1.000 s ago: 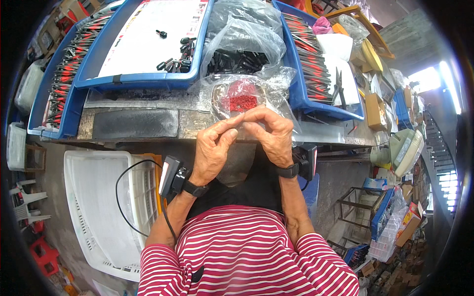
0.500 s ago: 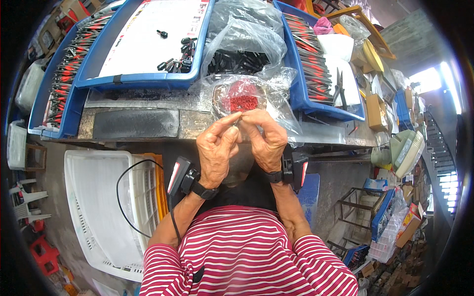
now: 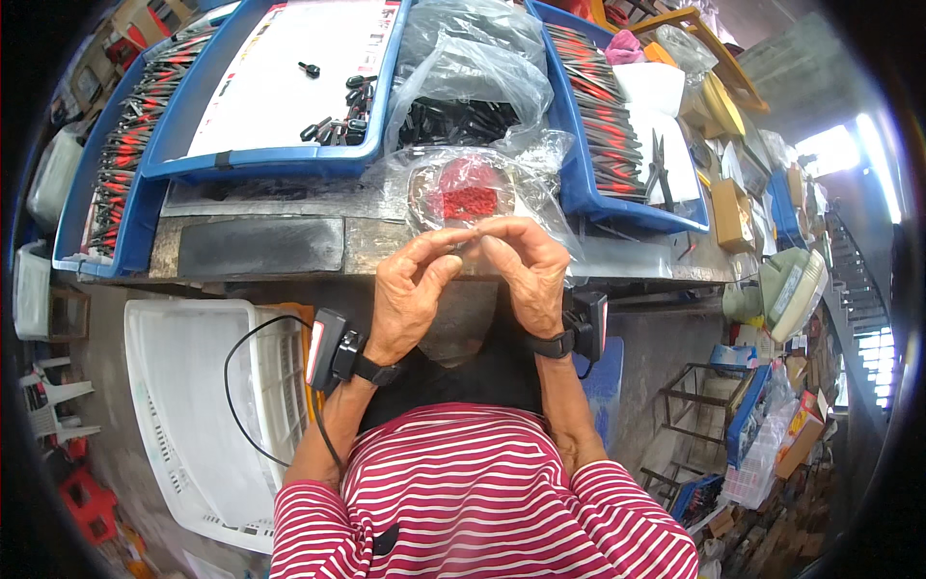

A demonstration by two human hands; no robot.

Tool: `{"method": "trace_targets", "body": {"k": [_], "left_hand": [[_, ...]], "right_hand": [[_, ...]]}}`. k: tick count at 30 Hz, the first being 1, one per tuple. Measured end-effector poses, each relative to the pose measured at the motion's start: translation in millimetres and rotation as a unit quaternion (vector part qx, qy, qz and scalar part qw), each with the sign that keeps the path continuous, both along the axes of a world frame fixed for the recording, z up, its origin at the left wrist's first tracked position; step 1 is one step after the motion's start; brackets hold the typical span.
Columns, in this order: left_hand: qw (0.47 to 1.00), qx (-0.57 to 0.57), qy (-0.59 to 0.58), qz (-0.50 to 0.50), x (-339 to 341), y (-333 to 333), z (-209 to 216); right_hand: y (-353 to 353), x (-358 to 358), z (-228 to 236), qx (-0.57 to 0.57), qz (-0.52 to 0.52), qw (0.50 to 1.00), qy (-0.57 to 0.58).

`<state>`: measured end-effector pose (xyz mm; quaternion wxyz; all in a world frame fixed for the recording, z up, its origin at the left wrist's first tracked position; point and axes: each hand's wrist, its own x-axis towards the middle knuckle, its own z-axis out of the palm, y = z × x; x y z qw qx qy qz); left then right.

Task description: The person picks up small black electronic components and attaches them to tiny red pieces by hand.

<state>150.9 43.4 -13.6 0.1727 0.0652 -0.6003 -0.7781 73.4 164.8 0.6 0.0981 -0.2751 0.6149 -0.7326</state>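
A person in a striped top brings both hands together at the near edge of a crowded bench, fingertips meeting just in front of a bowl of small red parts draped in clear plastic. The left hand reaches in with its index finger extended toward the right one and its thumb bent below; the right hand comes from the other side, finger and thumb also drawn toward the meeting point. Whether either pinches a tiny piece cannot be told.

Half a second earlier, the left fingers were curled more tightly and a dark speck showed between the fingertips; now the left thumb stands farther from its index finger and both wrists have swung outward. The bowl keeps its place near the bench's front edge.

Anything at the fingertips is too small to show which way it points. The red parts lie heaped just beyond the hands, too fine for a long axis to be read. Farther back sits a clear bag of black parts, between a blue tray on the left and another on the right.
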Motion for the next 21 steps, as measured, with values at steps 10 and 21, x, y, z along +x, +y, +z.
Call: {"method": "trace_targets", "body": {"k": [10, 21], "left_hand": [[0.973, -0.228, 0.046, 0.014, 5.8, -19.0, 3.0], [0.929, -0.353, 0.11, 0.01, 9.1, -22.3, 8.0]], "right_hand": [[6.9, -7.8, -2.8, 0.082, 0.057, 0.995, -0.01], [14.6, -12.8, 5.9, 0.098, 0.152, 0.981, -0.073]]}}
